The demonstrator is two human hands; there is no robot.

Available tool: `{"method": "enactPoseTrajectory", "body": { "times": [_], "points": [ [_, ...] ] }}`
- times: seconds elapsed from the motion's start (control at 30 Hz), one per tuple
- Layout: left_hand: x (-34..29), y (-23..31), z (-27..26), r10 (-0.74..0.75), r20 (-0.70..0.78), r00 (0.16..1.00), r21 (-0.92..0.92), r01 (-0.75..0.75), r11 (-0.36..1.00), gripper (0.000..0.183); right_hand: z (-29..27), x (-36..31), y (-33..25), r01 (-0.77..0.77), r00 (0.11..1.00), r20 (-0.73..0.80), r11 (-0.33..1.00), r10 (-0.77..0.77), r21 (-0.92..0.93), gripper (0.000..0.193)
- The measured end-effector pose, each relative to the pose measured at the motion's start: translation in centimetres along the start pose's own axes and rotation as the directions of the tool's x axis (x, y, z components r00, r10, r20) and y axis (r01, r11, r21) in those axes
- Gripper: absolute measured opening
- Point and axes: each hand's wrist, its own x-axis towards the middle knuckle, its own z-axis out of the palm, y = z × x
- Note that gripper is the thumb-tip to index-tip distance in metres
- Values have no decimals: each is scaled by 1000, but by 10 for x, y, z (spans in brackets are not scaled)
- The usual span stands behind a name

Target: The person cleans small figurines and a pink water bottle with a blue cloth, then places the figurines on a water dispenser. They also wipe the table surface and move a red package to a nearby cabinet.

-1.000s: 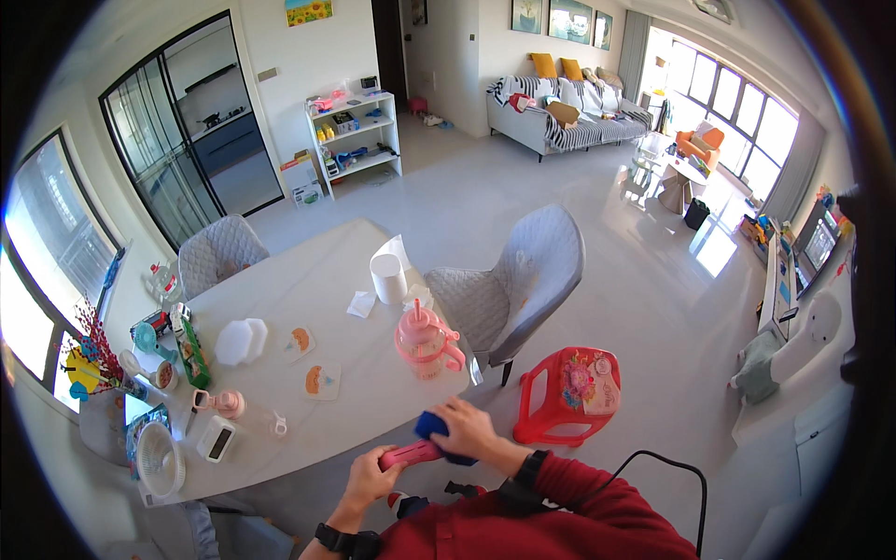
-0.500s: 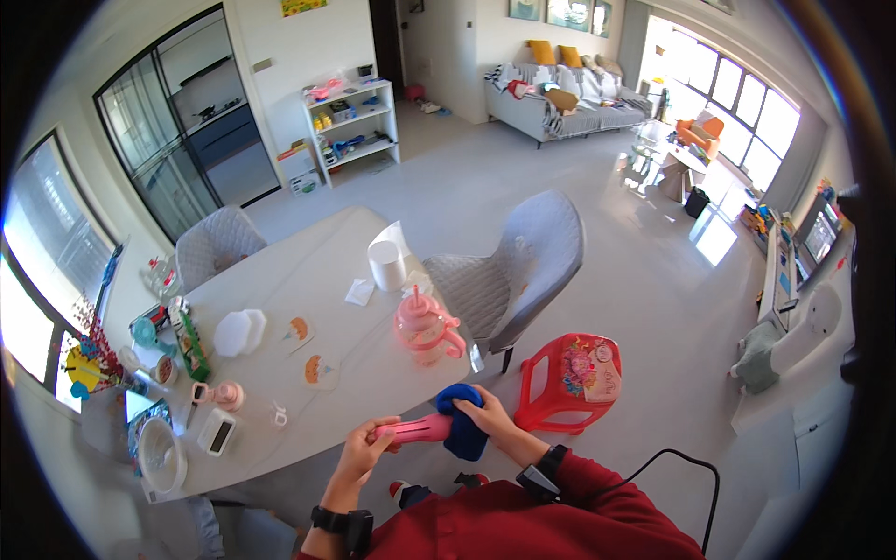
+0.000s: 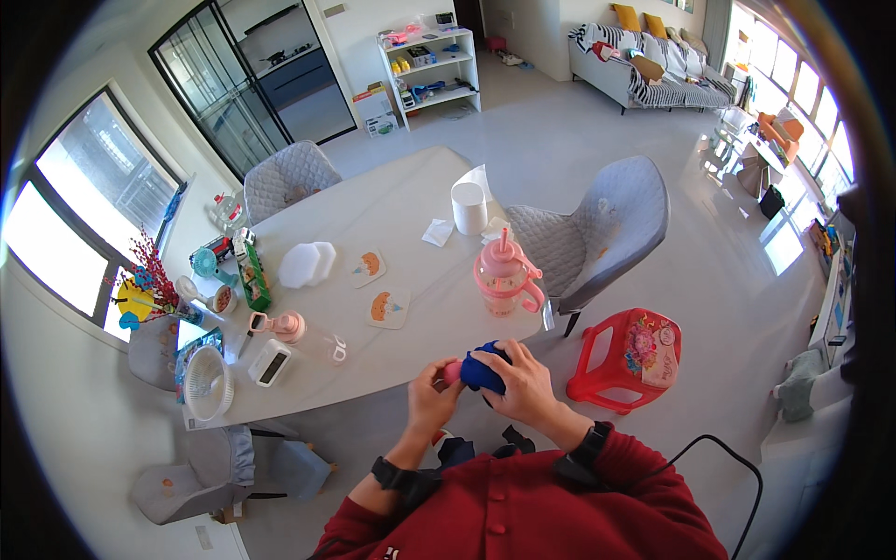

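In front of my body, just off the table's near edge, I hold a pink, smooth, long piece point(image 3: 453, 372) and a dark blue, soft-looking cloth piece point(image 3: 480, 375) against each other. My left hand point(image 3: 433, 397) is closed round the pink piece, of which only a rounded end shows. Wrapped over the blue cloth is my right hand point(image 3: 525, 381), its fingers bent across the top. The cloth covers the rest of the pink piece or hides it from view. A pink cup with a straw and handle point(image 3: 504, 275) stands on the table just beyond my hands.
On the marble-look table point(image 3: 401, 196) are a paper roll point(image 3: 469, 208), two printed coasters point(image 3: 387, 306), a white clock point(image 3: 271, 362) and a white basket point(image 3: 208, 384). A red stool point(image 3: 597, 359) stands right of my hands, a grey chair point(image 3: 607, 224) beyond it.
The pink piece, long and slotted before, is now mostly hidden at the blue cloth. My hands have come closer together, the right one wrapping the cloth. The view has shifted.
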Motion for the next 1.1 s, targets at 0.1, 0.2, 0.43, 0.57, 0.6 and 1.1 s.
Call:
{"method": "enactPoseTrajectory", "body": {
  "times": [0.1,0.2,0.43,0.57,0.6,1.1],
  "points": [
    [-7,7,-25,36,3,999,19,-36,999,37,0,-13,24,-28,999,36,992,32,-124,54],
    [-13,14,-54,57,-39,998,-180,-64,982,37,-14,-24,59,-383,905,193,924,380,-23,43],
    [-4,31,-31,198,91,976,55,-203,978,39,-27,8,17,-94,991,-53,931,120,353,51],
    [2,31,-24,99,127,987,-74,-90,993,38,-16,9,-1,-6,999,-37,1000,6,6,56],
    [4,29,-30,66,125,990,-120,-51,991,38,-14,7,5,9,998,-64,999,-11,-32,55],
    [-7,39,-55,-212,373,904,-376,355,856,35,-15,-18,27,-273,936,110,491,335,827,49]
  ]
}}
